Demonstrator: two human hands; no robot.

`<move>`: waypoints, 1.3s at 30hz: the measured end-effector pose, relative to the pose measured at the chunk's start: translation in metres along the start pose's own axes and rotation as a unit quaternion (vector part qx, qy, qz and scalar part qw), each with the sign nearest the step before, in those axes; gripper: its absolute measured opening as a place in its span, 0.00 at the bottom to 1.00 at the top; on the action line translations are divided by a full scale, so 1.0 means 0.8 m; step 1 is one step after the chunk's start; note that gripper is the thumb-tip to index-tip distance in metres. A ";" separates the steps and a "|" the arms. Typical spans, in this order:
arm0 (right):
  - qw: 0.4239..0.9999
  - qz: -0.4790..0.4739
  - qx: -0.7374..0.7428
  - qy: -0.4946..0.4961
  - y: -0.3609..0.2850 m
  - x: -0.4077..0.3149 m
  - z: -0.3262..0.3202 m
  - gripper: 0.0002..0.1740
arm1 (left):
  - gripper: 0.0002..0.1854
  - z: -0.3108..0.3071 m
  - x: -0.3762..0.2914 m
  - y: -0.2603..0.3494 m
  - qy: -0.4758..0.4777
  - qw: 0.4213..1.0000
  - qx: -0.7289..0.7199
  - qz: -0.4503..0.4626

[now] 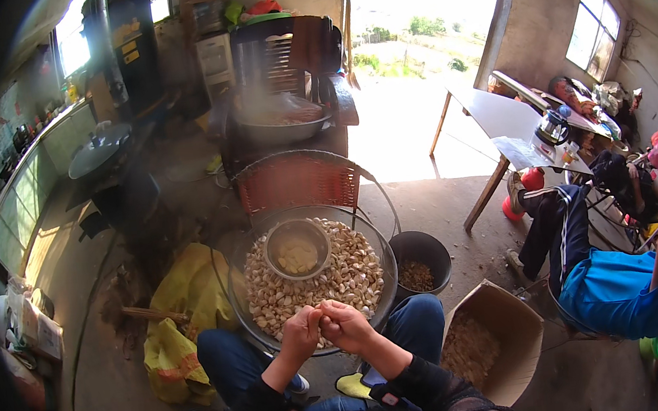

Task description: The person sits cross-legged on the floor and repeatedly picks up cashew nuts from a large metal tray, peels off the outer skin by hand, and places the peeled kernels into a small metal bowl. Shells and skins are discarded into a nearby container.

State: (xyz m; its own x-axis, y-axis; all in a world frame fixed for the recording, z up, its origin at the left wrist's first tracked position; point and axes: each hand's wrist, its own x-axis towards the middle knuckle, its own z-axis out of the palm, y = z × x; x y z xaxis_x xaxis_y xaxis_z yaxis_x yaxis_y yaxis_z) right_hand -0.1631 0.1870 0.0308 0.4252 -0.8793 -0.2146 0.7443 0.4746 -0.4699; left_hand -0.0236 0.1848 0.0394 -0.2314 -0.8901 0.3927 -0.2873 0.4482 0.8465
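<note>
A wide round basin [390, 271] full of unpeeled garlic cloves [349, 252] stands before my knees. On the cloves rests a small metal bowl [328, 248] with pale peeled cloves [297, 255] inside. Over the basin's near edge, my left hand [302, 333] and my right hand [346, 327] meet at the fingertips, thumbs and forefingers pinched together. Whatever small thing lies between them is hidden by the fingers; a garlic clove cannot be made out for certain.
Right of the basin stand a dark bucket [447, 253] with scraps and a cardboard box [517, 330] holding papery skins. A yellow woven sack [184, 295] lies left. Ahead, a chair bears a steaming basin [284, 131]. A person in blue [612, 289] sits at the right near a table [492, 114].
</note>
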 end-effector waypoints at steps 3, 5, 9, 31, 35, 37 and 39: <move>0.999 0.019 0.016 0.025 -0.002 0.018 -0.004 0.12 | 0.15 -0.003 0.013 -0.021 -0.016 1.000 -0.022 -0.012; 0.998 -0.040 -0.037 0.027 -0.001 0.025 -0.004 0.11 | 0.13 -0.003 0.018 -0.035 -0.031 0.991 -0.112 -0.064; 0.900 -0.233 -0.356 0.098 0.004 0.028 -0.002 0.09 | 0.15 -0.004 0.027 -0.057 -0.052 0.892 -0.363 -0.263; 0.804 -0.215 -0.532 0.154 0.001 0.040 -0.032 0.07 | 0.16 0.011 0.024 -0.083 -0.083 0.763 -0.497 -0.405; 0.860 -0.164 -0.459 0.150 -0.003 0.045 -0.040 0.08 | 0.15 0.010 0.019 -0.092 -0.050 0.786 -0.476 -0.392; 0.895 -0.130 -0.406 0.133 -0.005 0.046 -0.046 0.09 | 0.15 0.009 0.017 -0.094 -0.031 0.797 -0.465 -0.385; 0.922 -0.075 -0.361 0.120 -0.005 0.045 -0.052 0.10 | 0.17 0.004 0.015 -0.093 -0.043 0.830 -0.425 -0.359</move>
State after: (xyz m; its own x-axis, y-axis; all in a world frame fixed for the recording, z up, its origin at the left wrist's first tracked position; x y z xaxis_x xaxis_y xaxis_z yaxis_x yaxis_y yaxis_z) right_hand -0.1719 0.1521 -0.0105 0.1559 -0.9572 -0.2437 0.2125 0.2734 -0.9381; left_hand -0.0078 0.1407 -0.0202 -0.3591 -0.8770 -0.3192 0.3710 -0.4480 0.8134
